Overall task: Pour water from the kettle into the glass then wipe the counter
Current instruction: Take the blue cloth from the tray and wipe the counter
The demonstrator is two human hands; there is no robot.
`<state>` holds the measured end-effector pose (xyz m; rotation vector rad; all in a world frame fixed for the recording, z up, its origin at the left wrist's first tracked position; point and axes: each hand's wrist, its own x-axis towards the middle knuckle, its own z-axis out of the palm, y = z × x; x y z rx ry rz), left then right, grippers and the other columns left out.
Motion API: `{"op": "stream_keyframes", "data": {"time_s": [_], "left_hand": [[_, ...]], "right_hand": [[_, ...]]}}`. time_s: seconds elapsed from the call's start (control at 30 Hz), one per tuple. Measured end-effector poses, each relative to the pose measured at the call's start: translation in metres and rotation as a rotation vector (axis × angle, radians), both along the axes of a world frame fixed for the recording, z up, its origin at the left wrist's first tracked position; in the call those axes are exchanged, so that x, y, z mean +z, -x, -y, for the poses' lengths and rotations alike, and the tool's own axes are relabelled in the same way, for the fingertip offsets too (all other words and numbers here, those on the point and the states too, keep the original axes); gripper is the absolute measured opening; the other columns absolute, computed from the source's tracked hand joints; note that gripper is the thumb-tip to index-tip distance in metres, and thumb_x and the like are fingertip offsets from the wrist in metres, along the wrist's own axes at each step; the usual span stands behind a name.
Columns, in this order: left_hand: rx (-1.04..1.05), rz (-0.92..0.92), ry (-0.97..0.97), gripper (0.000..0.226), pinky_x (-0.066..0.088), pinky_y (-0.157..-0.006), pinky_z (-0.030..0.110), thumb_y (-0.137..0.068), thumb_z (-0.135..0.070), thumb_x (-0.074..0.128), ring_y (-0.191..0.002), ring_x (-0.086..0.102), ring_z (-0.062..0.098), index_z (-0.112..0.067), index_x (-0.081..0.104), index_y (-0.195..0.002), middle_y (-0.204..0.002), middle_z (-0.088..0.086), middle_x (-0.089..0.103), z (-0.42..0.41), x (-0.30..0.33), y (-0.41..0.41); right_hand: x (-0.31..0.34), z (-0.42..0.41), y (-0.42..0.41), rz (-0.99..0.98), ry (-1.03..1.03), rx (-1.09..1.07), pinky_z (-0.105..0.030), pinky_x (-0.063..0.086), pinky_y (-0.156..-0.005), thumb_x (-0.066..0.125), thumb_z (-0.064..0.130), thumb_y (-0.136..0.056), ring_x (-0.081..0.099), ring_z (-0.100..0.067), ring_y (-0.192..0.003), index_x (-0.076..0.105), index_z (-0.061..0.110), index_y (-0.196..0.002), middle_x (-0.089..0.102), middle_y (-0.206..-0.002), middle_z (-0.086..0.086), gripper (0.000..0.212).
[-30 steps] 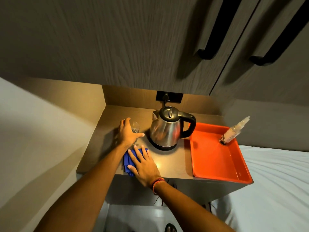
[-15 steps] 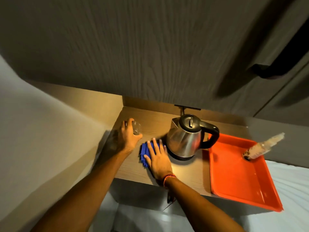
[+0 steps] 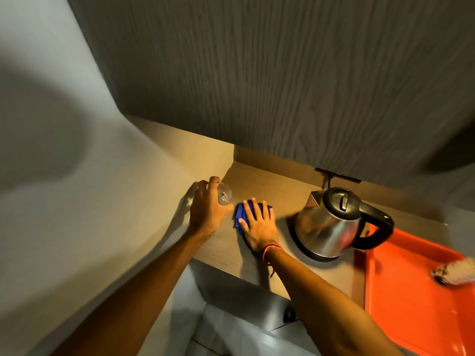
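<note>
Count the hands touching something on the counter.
2. The left hand grips the clear drinking glass near the wall; the right hand lies flat on the folded blue cloth beside it.

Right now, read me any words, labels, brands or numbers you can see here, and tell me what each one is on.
No text can be read in this view.
Kettle: no brand or marking shows on its steel side or black lid.
Bottle in the orange tray: blurred and cut by the frame edge; any label is unreadable.
Glass, blue cloth, counter: no print visible.
</note>
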<state>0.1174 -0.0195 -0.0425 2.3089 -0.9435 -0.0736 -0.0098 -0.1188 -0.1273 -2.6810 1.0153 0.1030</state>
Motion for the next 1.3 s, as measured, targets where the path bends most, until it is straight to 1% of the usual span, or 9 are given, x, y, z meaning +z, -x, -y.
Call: {"op": "stream_keyframes", "data": {"time_s": [0.17, 0.37, 0.47, 0.6, 0.9, 0.97, 1.07, 1.2, 1.3], "left_hand": [[0.009, 0.016, -0.015, 0.072, 0.046, -0.059, 0.025, -0.069, -0.034, 0.085, -0.11, 0.061, 0.028, -0.022, 0.048, -0.13, -0.126, 0.013, 0.059, 0.001, -0.004, -0.001], [-0.056, -0.055, -0.031, 0.07, 0.045, -0.063, 0.027, -0.069, -0.03, 0.084, -0.105, 0.062, 0.027, -0.022, 0.05, -0.129, -0.126, 0.01, 0.057, 0.019, -0.013, 0.025], [-0.101, -0.144, -0.039, 0.07, 0.041, -0.067, 0.028, -0.07, -0.027, 0.084, -0.112, 0.058, 0.027, -0.024, 0.049, -0.131, -0.13, 0.009, 0.055, 0.034, -0.019, 0.046], [-0.165, -0.19, -0.052, 0.069, 0.038, -0.063, 0.025, -0.07, -0.028, 0.085, -0.114, 0.057, 0.026, -0.027, 0.049, -0.129, -0.132, 0.007, 0.055, 0.049, -0.029, 0.067], [-0.265, -0.217, -0.126, 0.077, 0.052, -0.078, 0.037, -0.067, -0.028, 0.087, -0.118, 0.055, 0.031, -0.023, 0.048, -0.133, -0.135, 0.009, 0.052, 0.067, -0.049, 0.089], [-0.275, -0.195, -0.126, 0.076, 0.05, -0.077, 0.035, -0.067, -0.028, 0.087, -0.118, 0.055, 0.03, -0.022, 0.049, -0.133, -0.134, 0.01, 0.052, 0.067, -0.052, 0.09], [-0.285, -0.243, -0.101, 0.083, 0.054, -0.087, 0.041, -0.068, -0.024, 0.088, -0.125, 0.053, 0.031, -0.02, 0.045, -0.139, -0.14, 0.011, 0.049, 0.068, -0.049, 0.093], [-0.119, -0.335, -0.069, 0.121, 0.045, -0.103, 0.053, -0.059, -0.04, 0.093, -0.139, 0.04, 0.036, -0.018, 0.021, -0.154, -0.154, 0.015, 0.035, 0.05, -0.05, 0.107], [0.131, -0.326, -0.203, 0.115, 0.042, -0.104, 0.055, -0.064, -0.071, 0.074, -0.134, 0.042, 0.039, -0.006, 0.029, -0.147, -0.149, 0.021, 0.041, 0.02, -0.064, 0.133]], "right_hand": [[-0.013, -0.045, 0.0, 0.036, 0.016, 0.131, -0.053, 0.0, -0.127, 0.017, 0.063, -0.101, 0.001, -0.034, -0.156, 0.004, 0.028, -0.161, 0.005, -0.17, -0.004, 0.071], [-0.032, -0.06, 0.047, 0.085, 0.039, 0.184, -0.049, 0.0, -0.128, 0.013, 0.068, -0.1, -0.001, -0.028, -0.157, 0.001, 0.033, -0.16, 0.007, -0.17, 0.0, 0.071], [-0.038, -0.059, 0.077, 0.102, 0.045, 0.122, -0.049, 0.006, -0.128, 0.014, 0.07, -0.099, 0.0, -0.024, -0.158, 0.0, 0.035, -0.16, 0.007, -0.17, 0.002, 0.072], [-0.041, -0.062, 0.115, 0.142, 0.079, -0.017, -0.039, -0.003, -0.126, 0.018, 0.071, -0.098, 0.002, -0.021, -0.157, 0.003, 0.036, -0.16, 0.008, -0.17, 0.004, 0.072], [-0.039, -0.079, 0.161, 0.187, 0.04, -0.227, -0.04, 0.002, -0.129, 0.015, 0.071, -0.097, 0.0, -0.016, -0.157, 0.008, 0.033, -0.16, 0.004, -0.17, 0.006, 0.075], [-0.033, -0.078, 0.158, 0.33, -0.073, -0.286, -0.038, 0.005, -0.129, 0.022, 0.064, -0.1, 0.008, -0.015, -0.156, 0.021, 0.032, -0.159, 0.012, -0.168, 0.005, 0.067], [-0.022, -0.074, 0.154, 0.643, -0.291, -0.594, -0.04, 0.028, -0.123, 0.041, 0.043, -0.104, 0.035, -0.015, -0.143, 0.048, 0.019, -0.146, 0.037, -0.156, 0.0, 0.048], [-0.01, -0.064, 0.157, 0.583, -0.272, -0.903, -0.042, 0.045, -0.106, 0.06, 0.024, -0.094, 0.052, -0.027, -0.121, 0.057, 0.008, -0.13, 0.054, -0.128, -0.011, 0.04], [-0.005, -0.053, 0.162, 0.611, -0.416, -0.941, -0.04, 0.052, -0.096, 0.067, 0.009, -0.083, 0.063, -0.03, -0.111, 0.066, 0.001, -0.118, 0.067, -0.117, -0.016, 0.036]]}}
